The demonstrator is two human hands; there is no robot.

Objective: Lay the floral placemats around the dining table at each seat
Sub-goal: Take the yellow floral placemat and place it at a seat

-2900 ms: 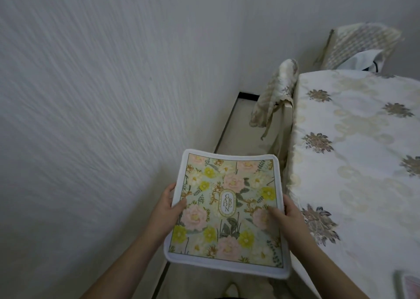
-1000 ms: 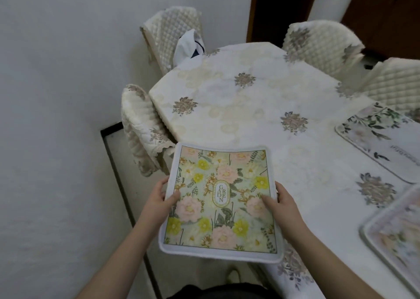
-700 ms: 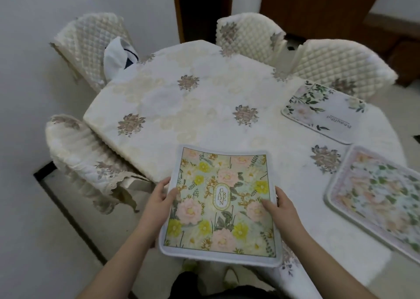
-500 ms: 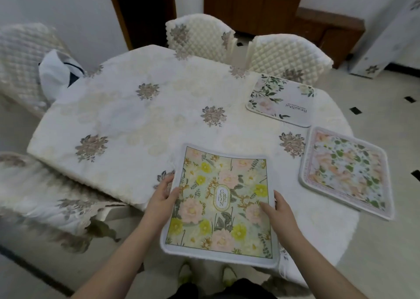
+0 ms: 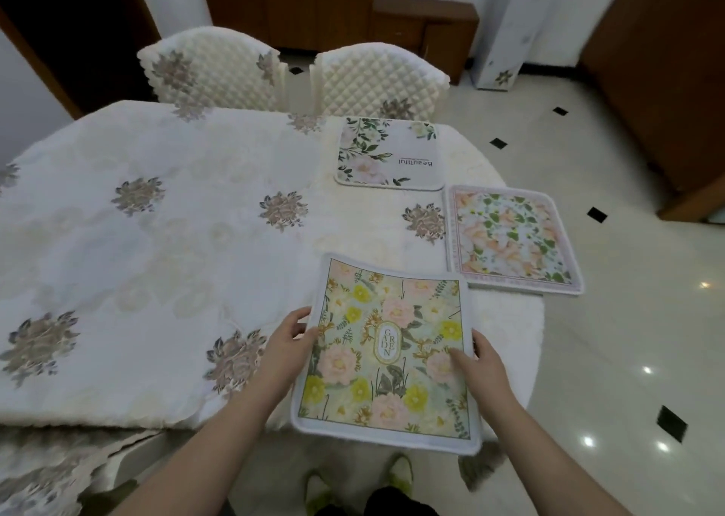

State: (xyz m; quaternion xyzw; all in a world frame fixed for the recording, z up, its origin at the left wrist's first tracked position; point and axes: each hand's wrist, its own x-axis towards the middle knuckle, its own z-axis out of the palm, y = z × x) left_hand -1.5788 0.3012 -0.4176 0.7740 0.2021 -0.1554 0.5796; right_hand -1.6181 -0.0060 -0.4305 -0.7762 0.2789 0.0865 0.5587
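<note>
Head view: your left hand (image 5: 288, 345) and right hand (image 5: 480, 366) grip the "GARDEN" placemat (image 5: 386, 352); upper right, another placemat (image 5: 388, 154) reads "Beautiful".

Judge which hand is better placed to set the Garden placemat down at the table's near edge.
Neither alone: both hold it. The left hand grips the Garden placemat at its left edge over the tablecloth; the right hand grips the right edge. The left probably steadies best.

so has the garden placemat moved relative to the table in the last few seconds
Yes. The garden placemat, gripped by the left hand and right hand, was beside the table's wall-side corner; it's now over the near edge, close to the peach placemat.
</note>
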